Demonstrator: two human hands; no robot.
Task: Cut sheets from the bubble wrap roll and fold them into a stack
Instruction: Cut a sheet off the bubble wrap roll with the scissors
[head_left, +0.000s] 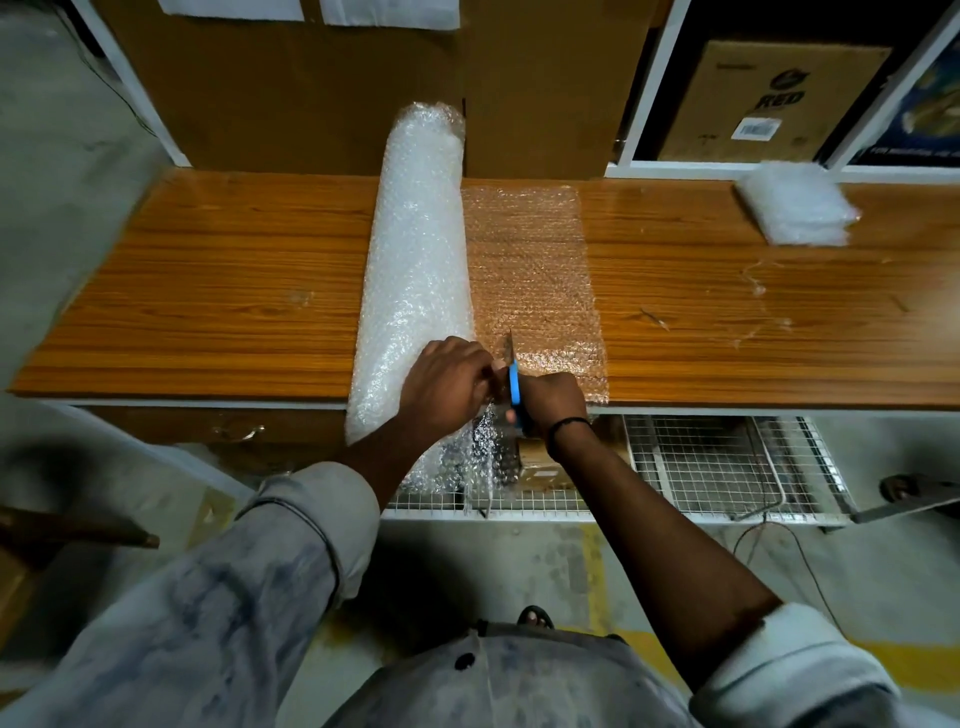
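Two pale, mottled sleeves (291, 561) were pushed up at the bottom of the frame, and both bare forearms reached up to the middle, converging at the table's near edge. The left hand (447, 379) was knuckles-up, its fingers curled and pinching the sheet (530, 270) just beside the blade. The right hand (550, 405), a thin black band (569, 423) round its wrist, gripped the blue-handled scissors (513, 382), whose dull metal blade pointed away along the seam between sheet and roll (415, 270).

Below the hands, a loose flap of wrap hung over a white wire rack (727, 457).

The sheet lay flat, clear and dimpled, with the wood grain showing through it. To its left and touching it, the roll was a thick, cloudy white cylinder running from the near edge to the far edge of the table (208, 291), a glossy orange-brown striped laminate.

At the upper right, a squarish stack (795, 210) of folded wrap sat on the table's far edge, well apart from the roll. Brown cardboard boxes (291, 93) stood behind.
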